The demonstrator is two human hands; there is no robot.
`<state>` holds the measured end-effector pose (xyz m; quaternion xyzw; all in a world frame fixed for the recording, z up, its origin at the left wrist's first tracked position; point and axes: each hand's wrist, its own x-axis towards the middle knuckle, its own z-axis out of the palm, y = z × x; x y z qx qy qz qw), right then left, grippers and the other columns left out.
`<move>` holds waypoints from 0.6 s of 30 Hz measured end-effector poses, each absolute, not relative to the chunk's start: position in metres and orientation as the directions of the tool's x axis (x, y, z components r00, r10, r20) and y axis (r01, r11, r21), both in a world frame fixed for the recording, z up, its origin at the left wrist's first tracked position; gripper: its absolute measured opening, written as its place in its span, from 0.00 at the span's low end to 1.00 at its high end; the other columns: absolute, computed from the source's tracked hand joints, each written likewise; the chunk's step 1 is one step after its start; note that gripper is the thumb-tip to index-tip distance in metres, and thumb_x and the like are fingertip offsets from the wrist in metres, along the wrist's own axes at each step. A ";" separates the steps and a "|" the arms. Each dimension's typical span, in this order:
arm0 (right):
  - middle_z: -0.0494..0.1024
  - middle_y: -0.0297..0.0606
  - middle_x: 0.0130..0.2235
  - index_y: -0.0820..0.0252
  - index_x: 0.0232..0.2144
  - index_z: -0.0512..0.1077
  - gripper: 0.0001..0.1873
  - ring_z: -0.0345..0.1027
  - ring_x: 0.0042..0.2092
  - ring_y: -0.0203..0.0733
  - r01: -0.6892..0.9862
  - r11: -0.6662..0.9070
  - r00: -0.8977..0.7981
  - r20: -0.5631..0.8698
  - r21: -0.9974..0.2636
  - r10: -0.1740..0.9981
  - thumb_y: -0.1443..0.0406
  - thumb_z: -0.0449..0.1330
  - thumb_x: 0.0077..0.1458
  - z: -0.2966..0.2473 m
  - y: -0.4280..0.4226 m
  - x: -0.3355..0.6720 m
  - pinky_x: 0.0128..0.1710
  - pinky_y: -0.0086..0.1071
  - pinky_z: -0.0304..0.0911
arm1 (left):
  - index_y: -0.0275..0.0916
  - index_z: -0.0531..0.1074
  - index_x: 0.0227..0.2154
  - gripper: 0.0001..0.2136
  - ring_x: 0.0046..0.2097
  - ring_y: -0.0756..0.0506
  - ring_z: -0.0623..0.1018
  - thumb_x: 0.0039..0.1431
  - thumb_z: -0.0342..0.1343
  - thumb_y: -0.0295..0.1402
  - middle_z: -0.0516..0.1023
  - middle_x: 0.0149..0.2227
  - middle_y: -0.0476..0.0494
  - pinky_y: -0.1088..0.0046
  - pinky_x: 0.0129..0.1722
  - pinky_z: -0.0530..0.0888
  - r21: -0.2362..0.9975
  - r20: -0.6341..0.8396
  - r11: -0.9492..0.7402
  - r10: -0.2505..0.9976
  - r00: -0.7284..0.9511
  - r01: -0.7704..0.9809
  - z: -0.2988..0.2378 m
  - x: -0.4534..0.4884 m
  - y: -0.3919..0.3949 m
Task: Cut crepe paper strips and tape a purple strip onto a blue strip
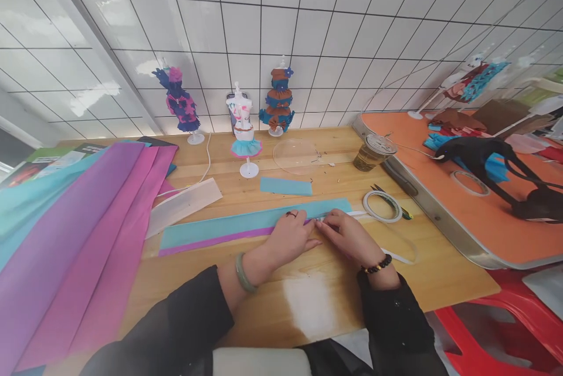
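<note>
A long turquoise strip [229,222] with a purple band [229,237] along its near edge lies across the wooden table. My left hand [292,234] rests over the strip, thumb and forefinger pinched at the purple edge. Just to its right, my right hand [352,236] has thumb and forefinger pressed together at the same edge, and the fingertips of both hands nearly meet. Exactly what lies between the right fingertips is partly hidden. White tape [358,213] runs from under that hand toward a tape roll [382,206].
Behind stand dressed mini mannequins [241,129]. A small blue piece [285,186], a clear disc [295,156], a drink cup [373,153] and a whitish strip [187,206] lie around. Coloured sheets [88,235] cover the left; an orange table [422,188] adjoins on the right.
</note>
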<state>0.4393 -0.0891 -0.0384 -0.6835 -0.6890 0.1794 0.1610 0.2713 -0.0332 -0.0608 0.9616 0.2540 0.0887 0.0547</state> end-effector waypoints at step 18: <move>0.71 0.36 0.25 0.57 0.20 0.69 0.23 0.64 0.30 0.39 0.836 -0.048 0.045 -0.019 -0.547 0.999 0.52 0.45 0.57 -0.037 -0.102 0.451 0.32 0.31 0.57 | 0.41 0.62 0.50 0.24 0.41 0.42 0.68 0.57 0.40 0.50 0.64 0.38 0.40 0.67 0.37 0.65 0.150 0.131 -0.866 0.495 0.859 0.476 -0.059 0.271 -0.031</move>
